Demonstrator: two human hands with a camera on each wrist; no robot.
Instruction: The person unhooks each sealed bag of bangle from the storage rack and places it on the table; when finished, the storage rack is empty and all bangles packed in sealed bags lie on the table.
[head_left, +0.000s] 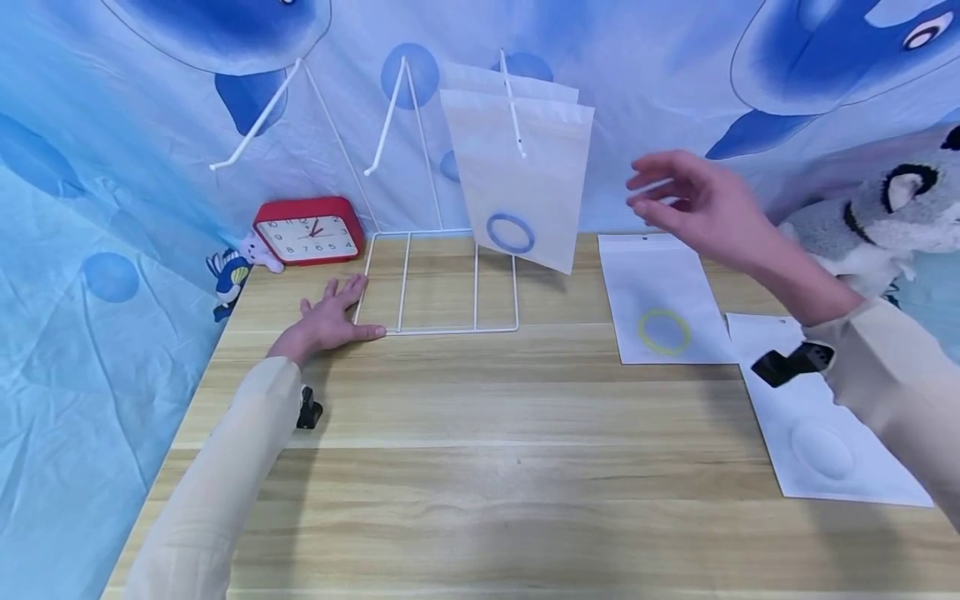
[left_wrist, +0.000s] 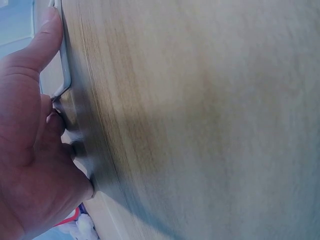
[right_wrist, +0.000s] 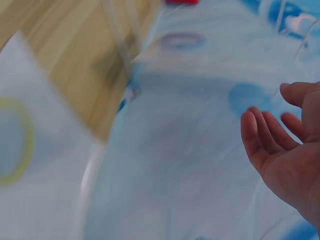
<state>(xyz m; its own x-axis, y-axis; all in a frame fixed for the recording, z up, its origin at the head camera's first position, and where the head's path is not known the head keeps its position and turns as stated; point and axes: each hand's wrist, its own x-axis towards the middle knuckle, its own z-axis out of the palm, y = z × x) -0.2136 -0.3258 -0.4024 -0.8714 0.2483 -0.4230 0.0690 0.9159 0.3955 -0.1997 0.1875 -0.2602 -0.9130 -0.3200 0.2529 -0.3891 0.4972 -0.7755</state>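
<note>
My left hand (head_left: 333, 321) rests at the front left corner of a white wire rack (head_left: 442, 332), its thumb on the base wire in the head and left wrist views. From the rack's right prong hang white pouches (head_left: 525, 167), one behind another; the front one holds a blue ring (head_left: 511, 233) near its bottom. To the right of these pouches my right hand (head_left: 697, 200) is in the air with loosely bent fingers, holding nothing. Below it on the table lies a white pouch with a yellow ring (head_left: 664, 332). The rack's other two prongs bear nothing.
Another white pouch (head_left: 817, 417) with a pale round shape inside lies under the right forearm. A red clock (head_left: 309, 232) and small plush toys (head_left: 232, 271) stand left of the rack. A grey plush animal (head_left: 862, 217) sits at the right. Blue cloth (head_left: 97, 350) hangs behind the wooden table (head_left: 487, 467).
</note>
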